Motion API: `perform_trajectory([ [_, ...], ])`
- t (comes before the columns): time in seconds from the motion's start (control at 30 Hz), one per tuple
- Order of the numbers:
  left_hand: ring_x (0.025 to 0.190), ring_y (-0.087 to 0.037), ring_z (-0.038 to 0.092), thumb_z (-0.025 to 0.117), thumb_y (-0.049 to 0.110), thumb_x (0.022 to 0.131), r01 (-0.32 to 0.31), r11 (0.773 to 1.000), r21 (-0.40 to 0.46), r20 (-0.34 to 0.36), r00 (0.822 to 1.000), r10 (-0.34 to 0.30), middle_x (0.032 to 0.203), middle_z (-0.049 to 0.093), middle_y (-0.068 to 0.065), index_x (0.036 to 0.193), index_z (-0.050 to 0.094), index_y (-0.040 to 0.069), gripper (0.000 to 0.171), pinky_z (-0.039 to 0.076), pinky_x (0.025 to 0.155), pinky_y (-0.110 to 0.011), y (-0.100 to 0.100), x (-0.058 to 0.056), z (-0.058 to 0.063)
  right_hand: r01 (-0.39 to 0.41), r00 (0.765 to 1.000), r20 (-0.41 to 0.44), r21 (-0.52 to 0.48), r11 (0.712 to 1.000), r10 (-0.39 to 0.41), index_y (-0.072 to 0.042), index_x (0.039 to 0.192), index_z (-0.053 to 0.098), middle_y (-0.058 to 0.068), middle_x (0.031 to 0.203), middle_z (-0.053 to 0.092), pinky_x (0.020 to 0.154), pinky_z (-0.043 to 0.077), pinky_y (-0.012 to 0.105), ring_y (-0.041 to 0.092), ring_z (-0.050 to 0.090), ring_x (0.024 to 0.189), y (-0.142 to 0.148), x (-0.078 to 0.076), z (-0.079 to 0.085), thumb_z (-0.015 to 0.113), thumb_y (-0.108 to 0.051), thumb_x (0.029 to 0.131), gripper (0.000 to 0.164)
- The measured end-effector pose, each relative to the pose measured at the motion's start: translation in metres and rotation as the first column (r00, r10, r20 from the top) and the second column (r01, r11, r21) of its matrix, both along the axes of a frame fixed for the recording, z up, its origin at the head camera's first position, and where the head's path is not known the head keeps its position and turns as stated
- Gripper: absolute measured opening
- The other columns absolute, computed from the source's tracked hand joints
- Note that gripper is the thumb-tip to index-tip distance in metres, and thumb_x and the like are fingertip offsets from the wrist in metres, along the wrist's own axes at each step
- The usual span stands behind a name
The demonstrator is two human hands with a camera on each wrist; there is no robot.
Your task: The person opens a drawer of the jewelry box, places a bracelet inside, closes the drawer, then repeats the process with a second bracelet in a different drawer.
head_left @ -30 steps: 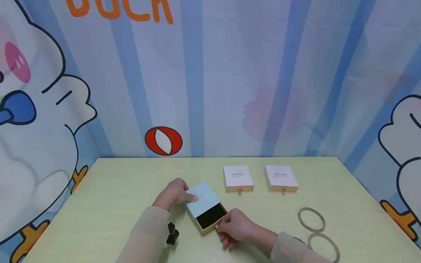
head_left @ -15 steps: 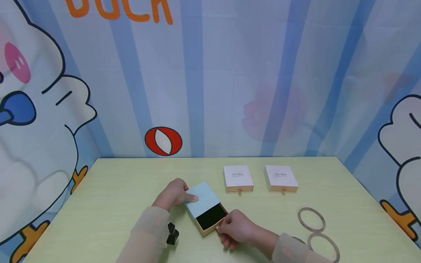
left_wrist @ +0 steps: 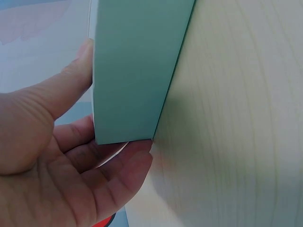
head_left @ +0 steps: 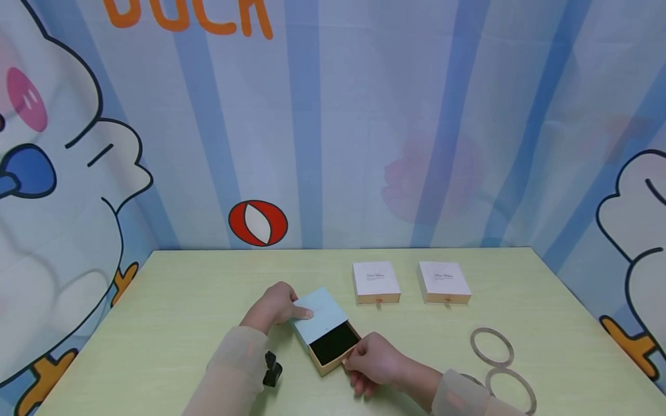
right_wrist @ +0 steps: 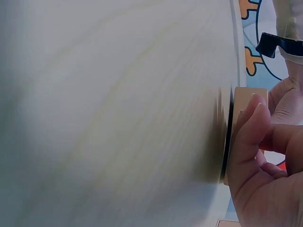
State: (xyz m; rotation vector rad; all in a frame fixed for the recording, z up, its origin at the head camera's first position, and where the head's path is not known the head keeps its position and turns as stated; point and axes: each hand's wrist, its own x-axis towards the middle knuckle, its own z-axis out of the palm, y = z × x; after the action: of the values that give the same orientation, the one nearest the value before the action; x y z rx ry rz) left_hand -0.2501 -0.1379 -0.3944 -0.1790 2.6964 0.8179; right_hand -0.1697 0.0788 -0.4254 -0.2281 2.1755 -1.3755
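A light-blue drawer-style gift box [head_left: 321,316] lies turned at an angle on the table, its tan drawer [head_left: 325,364] pulled partly out to show a dark lining. My left hand [head_left: 276,308] holds the sleeve at its far left end, thumb on top and fingers behind; the left wrist view shows the fingers around the end of the green-looking sleeve [left_wrist: 135,71]. My right hand [head_left: 376,359] pinches the front of the drawer with thumb and index finger. In the right wrist view these fingers cover much of the tan drawer front [right_wrist: 250,94]; whatever tab they hold is hidden.
Two white boxes with tan fronts, the left one [head_left: 377,282] and the right one [head_left: 444,282], stand behind to the right. Pale rings, one [head_left: 492,346] behind another [head_left: 511,388], lie at the right, partly behind the right sleeve. A printed curtain [head_left: 343,115] closes off the back.
The drawer has slid very slightly farther out of the sleeve, and my right hand has shifted a little toward the front right with it. My left hand stays in place.
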Motion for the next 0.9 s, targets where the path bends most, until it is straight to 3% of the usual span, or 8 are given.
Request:
perform_trajectory([
  [0.9,0.087,-0.021,0.05,0.079,0.032,0.075,0.004,1.0,-0.002,0.002,1.0,-0.004,0.091,0.057,-0.008,0.105,0.061,0.002,0.046,0.043,0.07,-0.03,-0.0003,0.0008,0.0008,0.006,0.999,0.038,0.032,0.999,-0.008,0.001,0.07,0.064,0.0,0.053,0.057,0.041,0.043,0.017,0.006,0.052,0.043,0.0023,0.0047,0.0012,0.06,-0.011,0.091,0.025],
])
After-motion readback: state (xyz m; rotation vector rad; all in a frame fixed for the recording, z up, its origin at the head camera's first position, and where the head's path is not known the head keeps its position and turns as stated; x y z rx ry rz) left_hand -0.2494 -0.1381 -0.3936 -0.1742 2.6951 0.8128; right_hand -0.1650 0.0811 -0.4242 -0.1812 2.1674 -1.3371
